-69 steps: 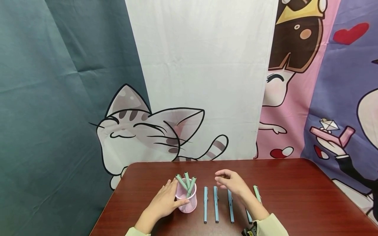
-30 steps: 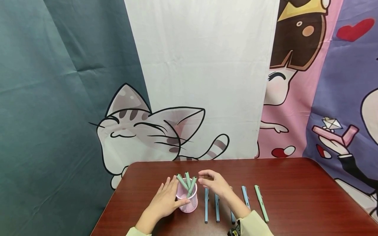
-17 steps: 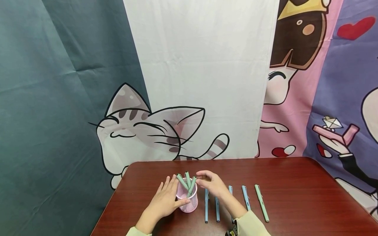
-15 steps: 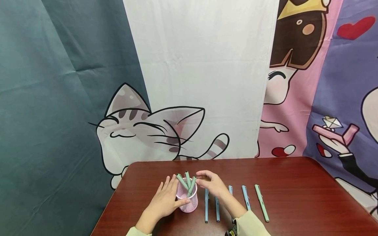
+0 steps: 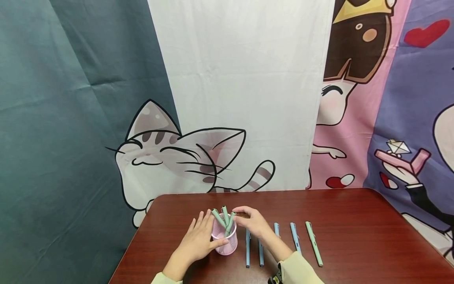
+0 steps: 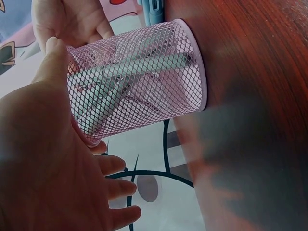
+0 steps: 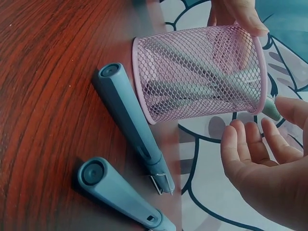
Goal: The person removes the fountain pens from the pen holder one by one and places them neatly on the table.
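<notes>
A pink mesh pen cup (image 5: 226, 247) stands on the table with three green pens (image 5: 224, 214) leaning in it. My left hand (image 5: 195, 240) is at its left side, fingers straight, with the thumb (image 6: 55, 62) touching the cup near the rim. On the other side my right hand (image 5: 254, 223) hovers by the rim, fingers loosely bent. In the right wrist view its thumb (image 7: 291, 110) is beside the end of one green pen (image 7: 272, 109); whether they touch I cannot tell. A gap shows between thumb and fingers there.
Right of the cup, a row of blue pens (image 5: 247, 250) lies on the brown table (image 5: 354, 232), partly covered by my right forearm. One green pen (image 5: 314, 243) ends the row. A cartoon-printed cloth (image 5: 244, 98) hangs behind the table's far edge.
My right hand has moved left from above the blue pens to the cup's rim, closing in on the green pens. The left hand and the cup have stayed in place.
</notes>
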`<state>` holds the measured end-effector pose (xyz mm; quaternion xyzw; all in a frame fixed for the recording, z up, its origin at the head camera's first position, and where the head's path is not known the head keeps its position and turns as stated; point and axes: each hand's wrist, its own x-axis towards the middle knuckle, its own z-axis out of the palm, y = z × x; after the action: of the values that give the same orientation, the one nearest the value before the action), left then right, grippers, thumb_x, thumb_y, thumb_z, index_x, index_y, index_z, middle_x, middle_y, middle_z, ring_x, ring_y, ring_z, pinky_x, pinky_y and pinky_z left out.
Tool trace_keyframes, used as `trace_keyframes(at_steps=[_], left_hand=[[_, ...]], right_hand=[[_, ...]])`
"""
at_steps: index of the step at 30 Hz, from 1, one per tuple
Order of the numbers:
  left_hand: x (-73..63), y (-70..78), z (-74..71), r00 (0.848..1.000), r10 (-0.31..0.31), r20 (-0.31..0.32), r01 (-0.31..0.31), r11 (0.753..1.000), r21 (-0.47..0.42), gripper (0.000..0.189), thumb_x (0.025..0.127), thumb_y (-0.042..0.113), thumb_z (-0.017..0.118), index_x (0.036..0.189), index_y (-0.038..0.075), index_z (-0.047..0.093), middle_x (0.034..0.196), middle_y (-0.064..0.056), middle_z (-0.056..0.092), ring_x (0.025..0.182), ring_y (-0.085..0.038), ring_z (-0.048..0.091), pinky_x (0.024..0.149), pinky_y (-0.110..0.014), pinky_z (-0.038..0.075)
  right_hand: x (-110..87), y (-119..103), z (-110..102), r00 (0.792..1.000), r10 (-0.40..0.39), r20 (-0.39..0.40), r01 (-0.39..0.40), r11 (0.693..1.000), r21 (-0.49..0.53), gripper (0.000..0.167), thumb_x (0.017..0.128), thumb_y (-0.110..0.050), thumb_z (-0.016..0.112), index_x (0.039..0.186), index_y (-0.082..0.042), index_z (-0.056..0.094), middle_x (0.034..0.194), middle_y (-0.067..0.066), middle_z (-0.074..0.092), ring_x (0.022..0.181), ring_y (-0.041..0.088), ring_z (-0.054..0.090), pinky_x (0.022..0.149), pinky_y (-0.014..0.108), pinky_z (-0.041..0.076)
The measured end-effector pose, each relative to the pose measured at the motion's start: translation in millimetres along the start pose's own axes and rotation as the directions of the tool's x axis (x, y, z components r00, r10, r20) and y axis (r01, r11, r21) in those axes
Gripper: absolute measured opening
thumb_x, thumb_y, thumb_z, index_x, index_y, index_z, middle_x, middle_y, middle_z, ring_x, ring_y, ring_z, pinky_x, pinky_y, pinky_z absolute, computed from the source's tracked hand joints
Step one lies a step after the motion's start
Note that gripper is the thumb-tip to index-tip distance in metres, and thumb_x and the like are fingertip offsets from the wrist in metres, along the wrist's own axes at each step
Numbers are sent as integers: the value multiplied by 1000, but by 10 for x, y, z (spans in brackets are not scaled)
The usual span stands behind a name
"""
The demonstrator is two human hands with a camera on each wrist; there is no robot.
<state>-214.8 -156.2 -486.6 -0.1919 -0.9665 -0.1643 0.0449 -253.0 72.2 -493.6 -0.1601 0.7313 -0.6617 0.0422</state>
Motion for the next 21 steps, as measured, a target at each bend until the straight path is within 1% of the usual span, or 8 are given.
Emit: trace_keyframes(at_steps=[2,8,13,21], left_hand=[[-1,1,-1,1000,2,1,-2,1000,-1,103,88,71,59,155,-2,34,162,-24,29,151,-45,22,118,-65,23],[1,1,0,1000,5,-2,-5,1000,-2,101,89,69,60,155,-3,34,162,-24,29,151,-46,23,118,-65,23],[6,-2,1,1000,8,-4,-8,1000,-8,101,89,69,60,154,-3,35,162,-25,30,151,-46,22,118,-64,23],[4,-12,19,1000,7,-2,-7,1000,-4,102,88,71,59,155,-3,35,162,-24,30,151,-45,23,118,-64,24]], right_hand=[[10,-1,14,1000,-3,-4,3,1000,-17,34,95,-13,71,122,8,65,116,20,70,101,17,67,87,34,59],[46,29,30,1000,-20,-14,20,998,-53,35,91,-16,73,116,8,68,109,15,72,94,12,67,82,26,59],[46,34,49,999,-7,-31,5,997,-80,30,91,-18,74,111,3,71,107,12,72,92,11,67,80,27,59],[39,44,58,999,13,-42,-16,997,-71,27,90,-19,75,108,1,72,104,9,72,91,12,66,79,26,57]])
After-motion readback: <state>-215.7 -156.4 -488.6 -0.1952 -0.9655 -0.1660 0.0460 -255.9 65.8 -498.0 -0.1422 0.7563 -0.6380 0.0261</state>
